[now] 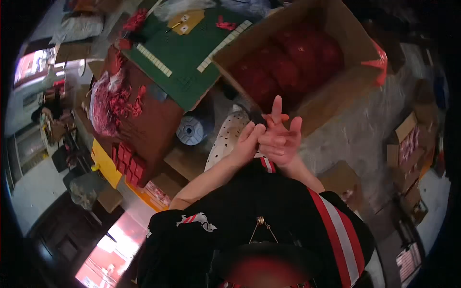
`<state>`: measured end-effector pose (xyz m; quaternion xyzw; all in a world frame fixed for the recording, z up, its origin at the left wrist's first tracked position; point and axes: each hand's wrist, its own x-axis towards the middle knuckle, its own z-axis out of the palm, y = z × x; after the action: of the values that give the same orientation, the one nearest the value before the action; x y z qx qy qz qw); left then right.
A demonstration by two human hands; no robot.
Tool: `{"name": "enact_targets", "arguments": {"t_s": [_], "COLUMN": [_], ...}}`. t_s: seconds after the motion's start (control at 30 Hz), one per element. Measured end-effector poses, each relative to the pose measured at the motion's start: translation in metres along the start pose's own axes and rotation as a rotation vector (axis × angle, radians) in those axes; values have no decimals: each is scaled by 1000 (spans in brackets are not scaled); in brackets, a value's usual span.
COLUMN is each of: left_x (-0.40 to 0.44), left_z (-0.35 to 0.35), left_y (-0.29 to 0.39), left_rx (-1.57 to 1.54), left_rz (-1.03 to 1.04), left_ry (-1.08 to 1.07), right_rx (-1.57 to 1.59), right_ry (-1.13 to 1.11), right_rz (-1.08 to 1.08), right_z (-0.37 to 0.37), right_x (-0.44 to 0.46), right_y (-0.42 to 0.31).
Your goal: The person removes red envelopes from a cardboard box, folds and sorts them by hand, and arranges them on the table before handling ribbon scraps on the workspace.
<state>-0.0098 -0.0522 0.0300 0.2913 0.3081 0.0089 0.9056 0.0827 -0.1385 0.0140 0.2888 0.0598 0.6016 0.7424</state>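
Observation:
My left hand (pixel 248 140) and my right hand (pixel 279 140) meet in front of my dark top. The left hand's fingers are bent closed, with their tips against the right hand. On my right hand one finger points up and another stands apart, while the rest curl inward. A small reddish bit (pixel 284 117) shows by the raised finger; whether it is a held thing I cannot make out. Just beyond my hands stands a large open cardboard box (pixel 336 108) with red bundles (pixel 302 53) inside.
At the left, a brown table (pixel 156 122) bears red pieces in a clear plastic bag (pixel 102 108) and stacked red boxes (pixel 128 163). A green board (pixel 180 62) with white strips lies beyond. A spool (pixel 189 130) stands below, and an open carton (pixel 406 139) sits right.

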Motion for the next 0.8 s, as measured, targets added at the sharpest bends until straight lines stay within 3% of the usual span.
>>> {"name": "enact_targets", "arguments": {"t_s": [0.07, 0.17, 0.27, 0.3, 0.4, 0.5, 0.63, 0.7, 0.77, 0.8], "left_x": [35, 87, 134, 151, 199, 233, 273, 277, 262, 259], "left_z": [4, 15, 41, 39, 20, 13, -1, 2, 25, 33], "left_y": [-13, -30, -34, -30, -11, 9, 15, 18, 18, 14], "left_rx": [89, 297, 376, 434, 548, 679, 345, -28, -125, -326], "left_rz": [-82, -217, -311, -348, -388, -298, -290, -240, -128, -89], "left_ry": [-75, -86, 74, 9, -60, 45, 67, -16, -15, -71], "right_rx": [-85, -31, -494, -534, -471, -493, -532, -745, -955, -1073], "right_ry": [51, 402, 735, 893, 816, 800, 813, 1006, 1150, 1241], "right_rz": [-125, -293, -653, -783, -937, -952, -862, -781, -703, -559], "right_z": [6, 23, 33, 45, 54, 55, 60, 55, 51, 43], "right_x": [-21, -50, -75, -76, -85, -74, -39, -25, -12, -11], "right_y": [-36, -86, -124, -136, -183, -228, -264, -273, -271, -277]}}
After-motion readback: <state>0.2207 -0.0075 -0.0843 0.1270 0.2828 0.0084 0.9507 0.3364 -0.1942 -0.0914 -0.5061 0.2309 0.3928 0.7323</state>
